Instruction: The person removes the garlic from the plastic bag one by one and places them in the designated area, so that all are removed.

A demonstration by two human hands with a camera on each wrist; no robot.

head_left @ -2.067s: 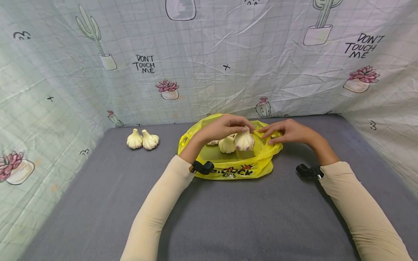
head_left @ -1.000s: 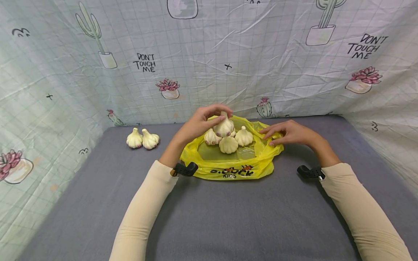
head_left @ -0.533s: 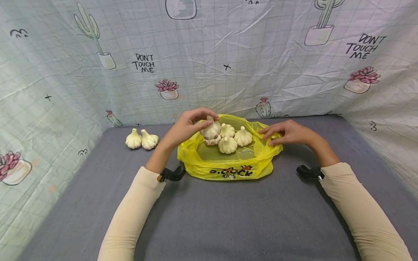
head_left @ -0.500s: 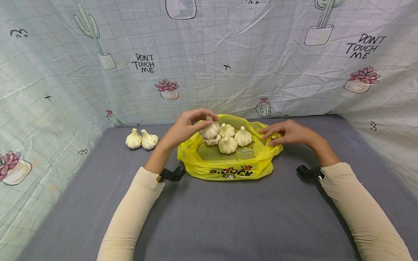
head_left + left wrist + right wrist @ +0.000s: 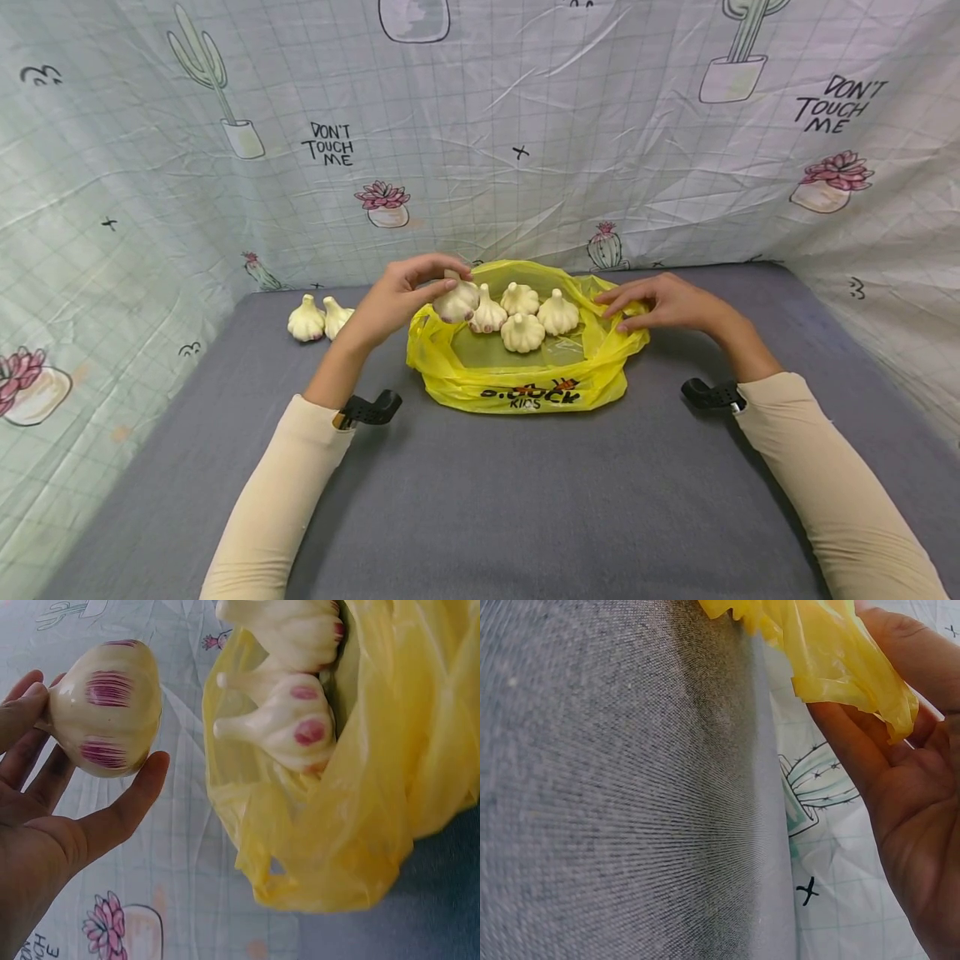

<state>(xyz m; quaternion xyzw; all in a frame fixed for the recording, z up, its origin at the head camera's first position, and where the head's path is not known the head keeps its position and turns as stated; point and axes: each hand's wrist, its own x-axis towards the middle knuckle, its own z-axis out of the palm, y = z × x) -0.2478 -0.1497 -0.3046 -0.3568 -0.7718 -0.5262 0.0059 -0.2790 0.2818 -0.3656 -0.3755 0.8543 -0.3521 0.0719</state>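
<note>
My left hand (image 5: 397, 300) pinches a garlic bulb (image 5: 109, 709) by its stem, raised at the left rim of a yellow plastic bag (image 5: 525, 387). The bulb is cream with purple streaks. Inside the wide-mouthed bag several more garlic bulbs (image 5: 522, 332) sit close together. My right hand (image 5: 667, 302) holds the bag's right edge, with the yellow film between thumb and fingers in the right wrist view. Two garlic bulbs (image 5: 306, 318) stand on the table left of the bag, one partly hidden behind my left hand.
The grey cloth-covered table (image 5: 510, 500) extends in front of the bag and to both sides. A printed curtain (image 5: 480, 167) with cactus drawings rises directly behind the bag and along the sides.
My left hand has carried its garlic bulb leftward from the bag's right part to the left rim, uncovering the bulbs inside. My right hand has stayed at the bag's edge.
</note>
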